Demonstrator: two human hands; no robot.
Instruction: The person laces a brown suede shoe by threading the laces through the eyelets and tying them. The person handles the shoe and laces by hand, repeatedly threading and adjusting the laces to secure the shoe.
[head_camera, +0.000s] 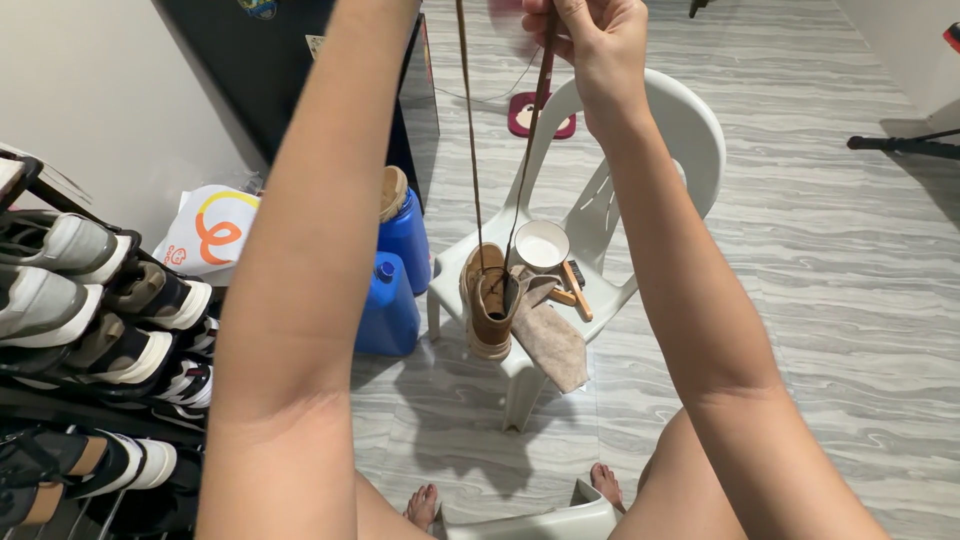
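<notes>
Both arms are lifted high, and two long brown laces (470, 130) run down from them to a tan boot (489, 305). The boot stands upright on the seat of a white plastic chair (640, 180), close to the seat's front edge. The right hand (590, 35) is pinched shut on one lace near the top of the view. The left hand is out of view above the top edge, so I cannot tell if it is shut, but the other lace goes straight up beside that arm and looks pulled tight. The step in hand looks like pulling the laces up out of the boot, or drawing them even. The boot looks light, so a hard tug could lift or tip it; the next pull needs to be slow and straight up. Just beside the boot, a brown cloth (552, 340) hangs over the seat's front edge. Behind it sit a white bowl (541, 245) and a brush with a wooden handle (575, 290). On the floor left of the chair stand two blue jugs (395, 290), and a rack of shoes (90, 310) is further left.
</notes>
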